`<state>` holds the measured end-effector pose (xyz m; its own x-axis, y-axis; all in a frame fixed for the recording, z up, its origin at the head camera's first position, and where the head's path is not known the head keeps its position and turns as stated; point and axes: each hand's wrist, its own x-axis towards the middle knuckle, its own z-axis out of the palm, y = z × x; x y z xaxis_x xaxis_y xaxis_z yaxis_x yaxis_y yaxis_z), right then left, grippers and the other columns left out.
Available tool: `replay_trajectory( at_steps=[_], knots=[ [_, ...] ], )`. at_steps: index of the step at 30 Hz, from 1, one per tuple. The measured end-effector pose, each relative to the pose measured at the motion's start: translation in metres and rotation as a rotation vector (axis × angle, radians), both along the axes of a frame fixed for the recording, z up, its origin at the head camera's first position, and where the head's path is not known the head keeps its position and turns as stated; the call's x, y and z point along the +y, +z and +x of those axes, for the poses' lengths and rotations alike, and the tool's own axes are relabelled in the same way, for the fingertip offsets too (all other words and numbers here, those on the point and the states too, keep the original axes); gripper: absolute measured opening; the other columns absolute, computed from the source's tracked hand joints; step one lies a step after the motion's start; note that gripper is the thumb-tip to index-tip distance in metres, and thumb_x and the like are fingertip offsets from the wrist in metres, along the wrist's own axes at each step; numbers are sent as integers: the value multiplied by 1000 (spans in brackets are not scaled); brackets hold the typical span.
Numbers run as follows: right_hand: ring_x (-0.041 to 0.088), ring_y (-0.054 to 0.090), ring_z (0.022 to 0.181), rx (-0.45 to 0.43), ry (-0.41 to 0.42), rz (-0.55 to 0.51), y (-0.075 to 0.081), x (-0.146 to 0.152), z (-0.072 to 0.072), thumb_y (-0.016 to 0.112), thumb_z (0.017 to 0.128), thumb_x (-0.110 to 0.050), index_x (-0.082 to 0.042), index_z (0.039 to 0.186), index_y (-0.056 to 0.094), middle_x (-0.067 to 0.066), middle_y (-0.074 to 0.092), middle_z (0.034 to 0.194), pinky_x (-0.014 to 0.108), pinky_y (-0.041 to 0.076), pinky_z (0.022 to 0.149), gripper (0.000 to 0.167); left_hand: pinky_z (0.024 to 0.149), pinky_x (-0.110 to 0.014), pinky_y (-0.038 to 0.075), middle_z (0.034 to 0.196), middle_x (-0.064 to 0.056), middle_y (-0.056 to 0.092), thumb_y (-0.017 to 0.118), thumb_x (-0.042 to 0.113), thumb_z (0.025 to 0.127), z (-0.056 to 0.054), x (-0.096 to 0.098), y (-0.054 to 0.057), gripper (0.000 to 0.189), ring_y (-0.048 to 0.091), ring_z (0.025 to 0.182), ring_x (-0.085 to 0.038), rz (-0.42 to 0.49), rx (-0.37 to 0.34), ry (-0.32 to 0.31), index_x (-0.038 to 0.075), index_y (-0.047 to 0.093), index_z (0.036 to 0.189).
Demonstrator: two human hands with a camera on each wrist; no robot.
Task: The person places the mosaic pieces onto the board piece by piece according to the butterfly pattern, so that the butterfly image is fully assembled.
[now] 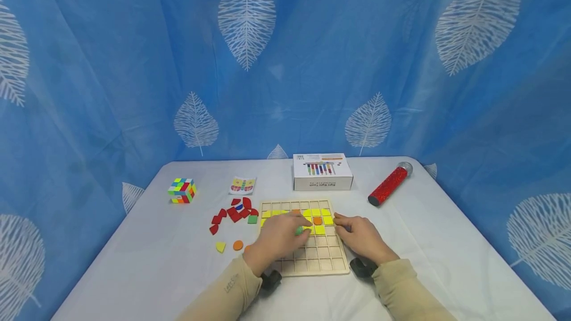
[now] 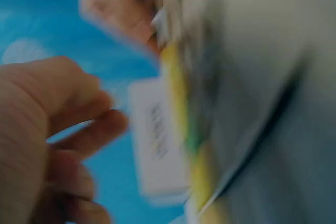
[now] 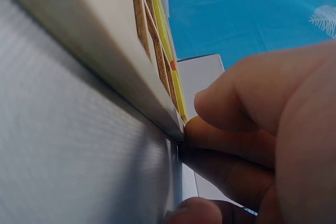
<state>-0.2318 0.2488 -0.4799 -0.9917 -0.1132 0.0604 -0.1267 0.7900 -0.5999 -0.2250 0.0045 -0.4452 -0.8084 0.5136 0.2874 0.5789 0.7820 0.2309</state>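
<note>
A wooden grid board (image 1: pixel 312 265) lies on the table, with yellow pieces (image 1: pixel 319 230) and an orange disc (image 1: pixel 317 220) in its upper cells. My left hand (image 1: pixel 282 236) is over the board's left half, thumb and fingers apart beside a green piece (image 1: pixel 299 230). Blur softens the left wrist view, where nothing shows between this hand's fingers (image 2: pixel 105 121). Against the board's right edge rest the fingertips of my right hand (image 1: pixel 362 237). Its wrist view has the fingers (image 3: pixel 226 135) touching the board's side, with the thumb off the board.
Left of the board lie red pieces (image 1: pixel 234 214), a green square (image 1: pixel 252 219), a yellow piece (image 1: pixel 220 247) and an orange disc (image 1: pixel 238 245). Behind are a pattern card (image 1: pixel 242 186), a puzzle cube (image 1: pixel 182 190), a white box (image 1: pixel 323 172) and a red microphone (image 1: pixel 389 185).
</note>
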Motion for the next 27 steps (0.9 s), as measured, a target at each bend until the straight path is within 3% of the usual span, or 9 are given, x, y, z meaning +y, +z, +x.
replay_trajectory(
  at_steps=[4, 9, 13, 16, 20, 27],
  knots=[
    [36, 52, 140, 3, -5, -8, 1, -1, -1, 66, 98, -22, -5, 134, 68, 6, 61, 146, 55, 40, 113, 40, 80, -35, 56, 103, 9, 75, 77, 33, 92, -9, -38, 20, 14, 67, 94, -15, 63, -171, 133, 26, 81, 102],
    [36, 53, 139, 1, 5, -2, 1, -2, -1, 65, 99, -23, -5, 135, 67, 7, 61, 145, 55, 41, 113, 40, 74, -34, 52, 86, 6, 69, 86, 28, 84, -13, -100, 27, 14, 59, 80, -17, 73, -357, 311, 21, 74, 88],
    [37, 53, 139, 0, -7, -2, 0, -1, 0, 65, 99, -22, -6, 135, 67, 6, 61, 145, 56, 41, 113, 40, 73, -37, 51, 86, 0, 63, 95, 29, 71, -9, -137, 31, 39, 56, 83, -21, -24, -522, 473, 14, 68, 93],
    [38, 52, 139, -5, -7, -4, 0, 0, 0, 65, 99, -22, -6, 135, 67, 7, 61, 146, 56, 40, 113, 40, 75, -41, 51, 88, -4, 62, 99, 32, 64, -7, -152, 33, 51, 56, 88, -24, -92, -608, 554, 11, 65, 97],
    [38, 52, 140, -11, -6, -4, 1, 1, 1, 65, 99, -22, -6, 136, 67, 7, 61, 146, 56, 40, 113, 40, 75, -41, 49, 86, -6, 62, 99, 26, 66, -8, -155, 31, 46, 56, 87, -25, -112, -653, 586, 10, 65, 91],
    [38, 51, 140, -21, -12, -9, 1, -1, 0, 66, 98, -22, -6, 136, 66, 6, 61, 146, 56, 40, 113, 41, 73, -37, 51, 83, -4, 62, 93, 21, 75, -12, -152, 25, 28, 56, 83, -23, -49, -632, 521, 11, 67, 84]
  ],
)
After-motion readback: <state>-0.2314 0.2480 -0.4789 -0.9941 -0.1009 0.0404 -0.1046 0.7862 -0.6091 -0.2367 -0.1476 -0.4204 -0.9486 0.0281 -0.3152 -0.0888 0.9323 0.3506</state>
